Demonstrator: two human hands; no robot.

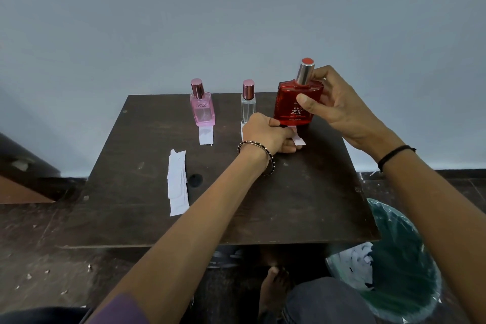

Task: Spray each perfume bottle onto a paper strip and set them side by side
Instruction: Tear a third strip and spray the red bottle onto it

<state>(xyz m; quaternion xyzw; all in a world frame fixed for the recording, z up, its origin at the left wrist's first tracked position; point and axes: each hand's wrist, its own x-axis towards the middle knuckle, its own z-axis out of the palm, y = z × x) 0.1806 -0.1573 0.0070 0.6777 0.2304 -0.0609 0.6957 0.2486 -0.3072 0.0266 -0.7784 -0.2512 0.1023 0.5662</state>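
Observation:
My right hand [339, 110] grips a red perfume bottle [292, 105] with a silver cap, held upright just above the table's far right. Right under its base my left hand [268, 135] pinches a white paper strip [299, 141]. A pink bottle [202, 106] stands at the far left on its own paper strip [206, 135]. A slim clear bottle [248, 104] stands in the middle; its strip is mostly hidden behind my left hand. A stack of spare paper strips [178, 181] lies at the table's left.
The dark wooden table [302, 205] stands against a pale wall. A bin lined with a green bag [399, 258] holding crumpled paper sits on the floor at the right. A bare foot [273, 284] shows below the table's near edge.

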